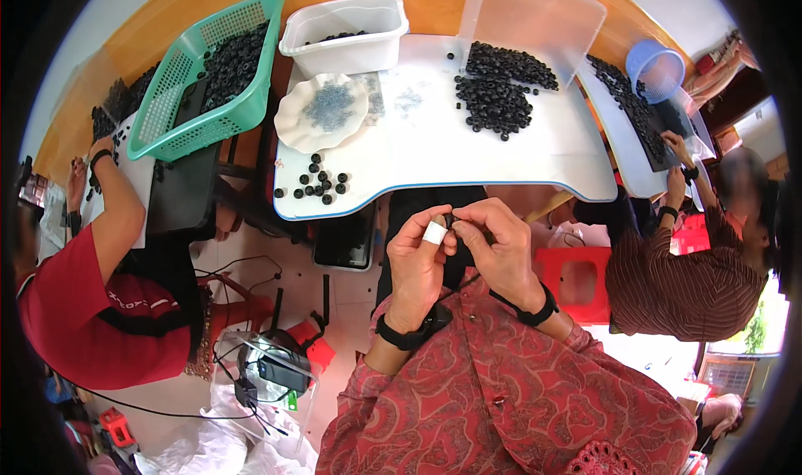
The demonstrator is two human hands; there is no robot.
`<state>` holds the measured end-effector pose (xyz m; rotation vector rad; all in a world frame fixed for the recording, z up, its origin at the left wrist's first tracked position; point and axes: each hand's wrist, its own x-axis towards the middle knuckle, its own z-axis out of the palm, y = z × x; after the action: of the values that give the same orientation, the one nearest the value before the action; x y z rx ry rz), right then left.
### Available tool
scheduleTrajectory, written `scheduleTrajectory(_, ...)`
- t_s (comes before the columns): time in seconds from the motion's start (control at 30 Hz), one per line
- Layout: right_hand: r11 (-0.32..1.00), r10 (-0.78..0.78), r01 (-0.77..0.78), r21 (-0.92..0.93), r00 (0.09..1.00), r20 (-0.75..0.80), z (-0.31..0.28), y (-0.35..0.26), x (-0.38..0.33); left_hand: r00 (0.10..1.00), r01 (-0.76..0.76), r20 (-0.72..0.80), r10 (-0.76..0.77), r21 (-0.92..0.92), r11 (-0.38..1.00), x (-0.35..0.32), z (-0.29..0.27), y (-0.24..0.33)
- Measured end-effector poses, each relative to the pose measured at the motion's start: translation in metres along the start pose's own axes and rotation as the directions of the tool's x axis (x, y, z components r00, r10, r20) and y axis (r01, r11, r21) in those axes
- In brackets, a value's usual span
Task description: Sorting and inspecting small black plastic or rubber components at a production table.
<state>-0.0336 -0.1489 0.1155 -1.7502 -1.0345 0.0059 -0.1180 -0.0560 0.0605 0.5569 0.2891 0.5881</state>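
Observation:
My left hand (415,262) and my right hand (501,245) meet in front of my chest, just off the near edge of the white table (451,162). Their fingertips pinch a small black ring-like part (449,220), mostly hidden by the fingers. White tape (433,232) wraps a digit of the left hand. Beyond the hands, a heap of similar black parts (501,111) lies on the table at the right. Several loose black parts (316,189) are scattered at the near left. A cream scalloped plate (291,128) holds tiny clear or bluish pieces, too small to name.
A white tub (344,50) and a clear plastic box (535,20) on its side stand at the back. Left is a green basket (200,141) of black parts. Co-workers sit on both sides, near a blue basket (656,66) and a red stool (576,284). Cables (251,391) trail lower left.

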Motion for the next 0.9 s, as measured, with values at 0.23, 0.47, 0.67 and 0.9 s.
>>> scheduleTrajectory(0.23, 0.995, 0.07, -0.074, 0.071, 0.996, 0.055, 0.015, 0.02, 0.014, 0.997, -0.027, -0.074, 0.036, 0.113, 0.993, 0.018, -0.013, 0.002)
scheduleTrajectory(0.47, 0.976, 0.15, -0.162, 0.144, 0.985, 0.09, 0.023, 0.041, 0.031, 0.99, -0.059, -0.117, 0.083, 0.2, 0.978, 0.04, -0.018, -0.002)
scheduleTrajectory(0.67, 0.96, 0.184, -0.202, 0.191, 0.977, 0.111, 0.027, 0.053, 0.041, 0.992, -0.068, -0.091, 0.09, 0.22, 0.973, 0.055, -0.025, -0.005)
scheduleTrajectory(0.9, 0.898, 0.263, -0.314, 0.307, 0.945, 0.196, 0.024, 0.07, 0.043, 0.989, -0.065, -0.106, 0.098, 0.284, 0.957, 0.065, -0.026, -0.007)
